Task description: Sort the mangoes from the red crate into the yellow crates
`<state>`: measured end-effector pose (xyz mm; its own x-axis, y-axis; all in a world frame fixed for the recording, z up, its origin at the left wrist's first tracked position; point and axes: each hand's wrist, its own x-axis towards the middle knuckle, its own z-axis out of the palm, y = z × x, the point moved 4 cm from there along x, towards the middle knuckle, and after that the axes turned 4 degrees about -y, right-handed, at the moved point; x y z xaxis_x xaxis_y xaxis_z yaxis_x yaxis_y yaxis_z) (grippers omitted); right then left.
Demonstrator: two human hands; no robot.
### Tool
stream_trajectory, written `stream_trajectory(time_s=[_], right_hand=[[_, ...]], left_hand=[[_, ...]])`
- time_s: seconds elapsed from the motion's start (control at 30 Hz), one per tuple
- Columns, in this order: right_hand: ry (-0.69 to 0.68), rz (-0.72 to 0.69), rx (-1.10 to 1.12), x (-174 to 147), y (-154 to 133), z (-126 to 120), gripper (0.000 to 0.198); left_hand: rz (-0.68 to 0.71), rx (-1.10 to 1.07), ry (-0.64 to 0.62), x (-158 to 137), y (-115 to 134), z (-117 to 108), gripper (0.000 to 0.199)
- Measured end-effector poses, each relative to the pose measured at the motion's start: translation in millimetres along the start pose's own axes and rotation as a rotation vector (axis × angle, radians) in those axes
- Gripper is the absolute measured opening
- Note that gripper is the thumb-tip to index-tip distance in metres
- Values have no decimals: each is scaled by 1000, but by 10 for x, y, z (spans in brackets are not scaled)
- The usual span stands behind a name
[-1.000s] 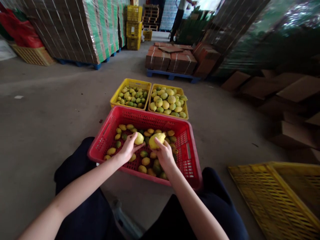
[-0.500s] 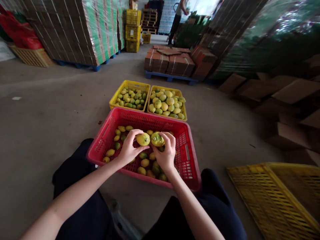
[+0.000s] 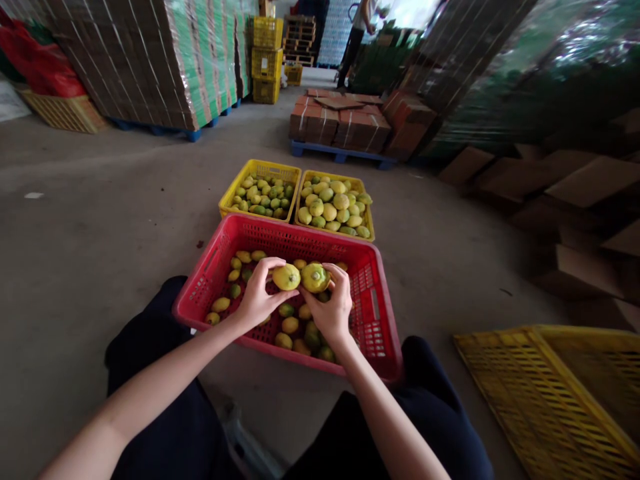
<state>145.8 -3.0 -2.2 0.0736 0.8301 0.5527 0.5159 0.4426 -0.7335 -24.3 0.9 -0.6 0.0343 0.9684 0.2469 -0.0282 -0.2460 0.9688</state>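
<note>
Over the red crate [image 3: 376, 303] I hold up two lemons side by side. My left hand [image 3: 260, 293] pinches a yellow lemon [image 3: 287, 277] between thumb and fingers. In my right hand [image 3: 331, 303] is a greener, lumpy lemon [image 3: 315, 278], its end turned toward me. The two fruits are almost touching. Loose lemons [image 3: 290, 325], yellow and green, lie across the bottom of the crate beneath my hands, and some are hidden by my hands.
Two yellow crates of lemons, left [image 3: 226, 193] and right [image 3: 371, 223], stand just beyond the red one. An empty-looking yellow crate [image 3: 540, 387] lies at right. Cartons [image 3: 365, 127] on a blue pallet, open boxes [image 3: 580, 273] and a standing person [image 3: 356, 40] are farther off.
The lemon in my right hand has turned slightly, so its end faces me more directly. My left hand and its lemon have hardly moved.
</note>
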Motion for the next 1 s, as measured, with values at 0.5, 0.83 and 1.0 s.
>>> stream_trajectory(time_s=[0.5, 0.83, 1.0], right_hand=[[-21, 0, -1, -6, 0, 16, 47], [-14, 159, 138, -2, 5, 15, 52], [-81, 378, 483, 25, 87, 52, 54]], left_hand=[[-108, -129, 1, 39, -23, 16, 50], [-142, -244, -15, 59, -16, 26, 51], [-232, -372, -19, 103, -64, -12, 44]])
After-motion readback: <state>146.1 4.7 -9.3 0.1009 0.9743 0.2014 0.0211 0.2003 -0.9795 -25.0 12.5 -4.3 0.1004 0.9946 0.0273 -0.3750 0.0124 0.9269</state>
